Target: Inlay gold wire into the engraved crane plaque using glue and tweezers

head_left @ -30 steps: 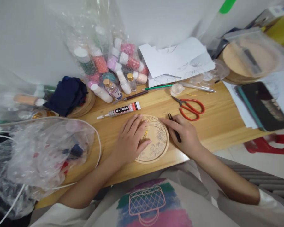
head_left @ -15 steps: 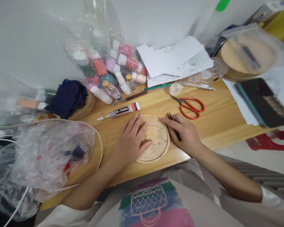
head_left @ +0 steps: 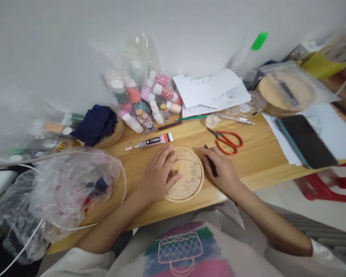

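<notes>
A round wooden disc (head_left: 187,181) with wave-like line carving lies flat at the table's front edge. My left hand (head_left: 160,169) rests spread over its left part, fingers stretched out, hiding that side. Gold wire (head_left: 178,167) shows on the disc beside the fingers. Just right of the disc, my right hand (head_left: 223,167) is closed around black tweezers (head_left: 211,161), their tips pointing away from me. Behind the disc lies a B-7000 glue tube (head_left: 152,141). Red-handled pliers or snips (head_left: 227,142) lie beyond my right hand.
Bagged bead bottles (head_left: 141,94) stand at the back, with paper sheets (head_left: 210,90) beside them. Navy cloth (head_left: 95,125) lies on wooden discs at left, behind a crumpled plastic bag (head_left: 72,188). A phone (head_left: 307,140) rests on paper at right. A white cable (head_left: 123,181) loops across the left.
The camera view has shifted, so the table items sit lower in the picture. The right index finger has drawn slightly away from the disc's edge. The left hand stays on the disc.
</notes>
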{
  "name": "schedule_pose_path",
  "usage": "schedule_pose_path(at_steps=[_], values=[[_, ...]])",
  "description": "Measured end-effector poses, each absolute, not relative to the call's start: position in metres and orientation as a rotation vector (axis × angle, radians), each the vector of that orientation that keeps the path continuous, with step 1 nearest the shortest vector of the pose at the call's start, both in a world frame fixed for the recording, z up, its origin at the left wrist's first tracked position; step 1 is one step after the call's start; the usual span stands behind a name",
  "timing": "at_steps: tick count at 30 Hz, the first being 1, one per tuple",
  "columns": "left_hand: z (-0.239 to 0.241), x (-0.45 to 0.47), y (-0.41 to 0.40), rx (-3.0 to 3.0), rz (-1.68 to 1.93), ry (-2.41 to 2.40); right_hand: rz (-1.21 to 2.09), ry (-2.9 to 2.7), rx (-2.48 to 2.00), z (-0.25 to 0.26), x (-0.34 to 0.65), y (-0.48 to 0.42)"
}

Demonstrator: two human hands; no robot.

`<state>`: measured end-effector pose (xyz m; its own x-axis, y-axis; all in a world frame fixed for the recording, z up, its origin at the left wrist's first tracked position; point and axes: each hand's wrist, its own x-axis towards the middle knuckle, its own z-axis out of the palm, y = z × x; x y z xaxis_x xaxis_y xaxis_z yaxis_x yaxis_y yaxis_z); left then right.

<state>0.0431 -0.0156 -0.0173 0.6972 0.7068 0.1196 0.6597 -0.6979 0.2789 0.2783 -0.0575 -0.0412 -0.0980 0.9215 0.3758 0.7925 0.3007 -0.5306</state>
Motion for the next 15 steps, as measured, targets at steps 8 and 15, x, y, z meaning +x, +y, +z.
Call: schedule_pose_path(at_steps=[8,15], values=[[-0.001,0.017,0.029,2.609,0.267,1.585,0.299,-2.425,-1.767,-0.011,0.299,-0.041],[-0.006,0.013,0.039,2.522,0.295,1.638,0.213,-2.641,-1.769,0.005,0.301,-0.023]])
